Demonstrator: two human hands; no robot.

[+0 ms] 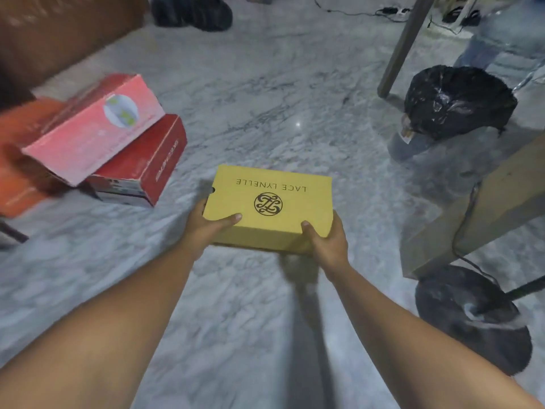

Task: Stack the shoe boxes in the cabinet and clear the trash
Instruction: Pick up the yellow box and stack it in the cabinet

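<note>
- At centre of the view, above the marble floor (pixel 265 84), a yellow shoe box (pixel 283 184) is carried lid-up. The left hand (pixel 206 228) grips its 9 o'clock end and the right hand (pixel 328 242) its 3 o'clock end, each thumb lying on the lid and the fingers hidden below.
- Step in hand, as I judge it: carrying this box off to be stacked. No cabinet is in view, so the next move calls for turning to find it, keeping the box level and both grips firm so the lid stays seated.
- Shoe boxes, counted: four. One is yellow in the hands. At 9 to 10 o'clock a pink box (pixel 94 128) lies tilted across a dark red box (pixel 141 166), with an orange box (pixel 17 160) touching them at the frame edge, too blurred to be sure of.
- Trash, counted: one tied black bag (pixel 457 101) at 2 o'clock, beside a table leg (pixel 404 45). A dark heap (pixel 191 11) at 12 o'clock may be a second bag, though I cannot tell.
- Most of the task seems left: three boxes and the bag lie untouched.
</note>
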